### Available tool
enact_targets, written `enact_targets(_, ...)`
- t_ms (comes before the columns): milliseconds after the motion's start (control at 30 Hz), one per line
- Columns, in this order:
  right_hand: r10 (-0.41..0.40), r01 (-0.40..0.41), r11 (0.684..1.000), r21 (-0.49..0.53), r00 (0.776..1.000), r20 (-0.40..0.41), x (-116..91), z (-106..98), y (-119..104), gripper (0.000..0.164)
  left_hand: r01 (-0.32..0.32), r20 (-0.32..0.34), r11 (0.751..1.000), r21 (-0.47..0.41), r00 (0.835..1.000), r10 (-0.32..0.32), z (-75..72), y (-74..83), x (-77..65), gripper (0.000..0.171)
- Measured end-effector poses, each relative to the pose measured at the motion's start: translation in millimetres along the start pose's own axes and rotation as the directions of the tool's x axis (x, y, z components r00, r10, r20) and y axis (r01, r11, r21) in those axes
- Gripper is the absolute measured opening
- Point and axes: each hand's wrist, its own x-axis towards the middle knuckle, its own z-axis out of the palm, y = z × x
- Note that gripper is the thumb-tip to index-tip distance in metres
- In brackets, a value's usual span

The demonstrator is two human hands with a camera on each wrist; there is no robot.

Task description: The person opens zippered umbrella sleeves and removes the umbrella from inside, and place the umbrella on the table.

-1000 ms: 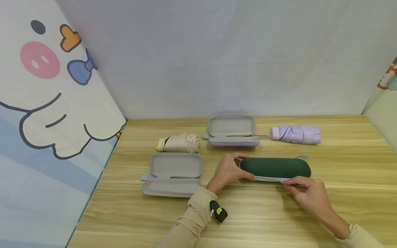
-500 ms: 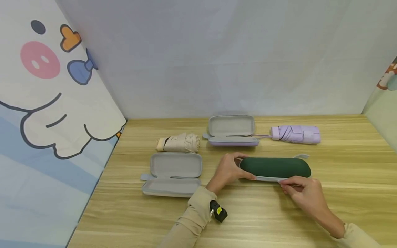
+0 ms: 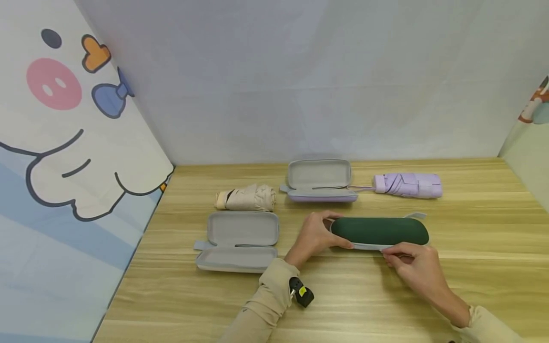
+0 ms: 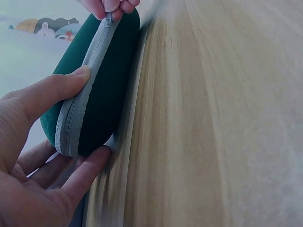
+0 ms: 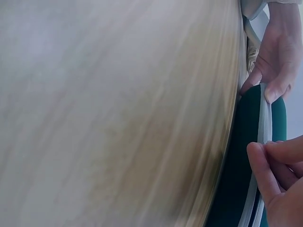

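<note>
A closed, dark green zip case (image 3: 379,230) lies on the wooden table, its pale zip (image 4: 97,59) facing the person. My left hand (image 3: 315,238) grips the case's left end, thumb pressed on the zip tape and fingers round the far side and underneath. Along the front edge, my right hand (image 3: 418,269) pinches the zip's pull between thumb and forefinger, near mid-length. In the left wrist view the metal slider (image 4: 108,21) shows right under those fingertips. Between the two hands the zip teeth are joined; behind the right hand the zip tapes (image 5: 248,205) stand apart with a dark gap.
An open cream case (image 3: 238,257) with grey lining lies left of the left hand, a folded beige umbrella (image 3: 246,198) behind it. Farther back are an open lilac case (image 3: 322,196) and a folded lilac umbrella (image 3: 409,185). A white curtain (image 3: 317,85) closes off the back.
My right hand has slid a little to the left along the zip, pinching the pull. My left hand and the case have stayed in place.
</note>
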Motion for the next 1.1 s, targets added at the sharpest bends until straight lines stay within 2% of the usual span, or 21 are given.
enact_targets(533, 0.014, -0.015, 0.999, 0.031, 1.0, 0.013, 1, 9, -5, 0.019, -0.003, -0.008, 1.0, 0.012, 1.0, 0.003, 0.4, -0.7, -0.1, 0.064)
enact_targets(1100, -0.023, 0.023, 0.999, 0.023, 1.0, 0.005, 3, 13, -9, 0.021, -0.025, -0.02, 1.0, 0.013, 0.999, 0.026, 1.7, -2.2, 0.1, 0.064)
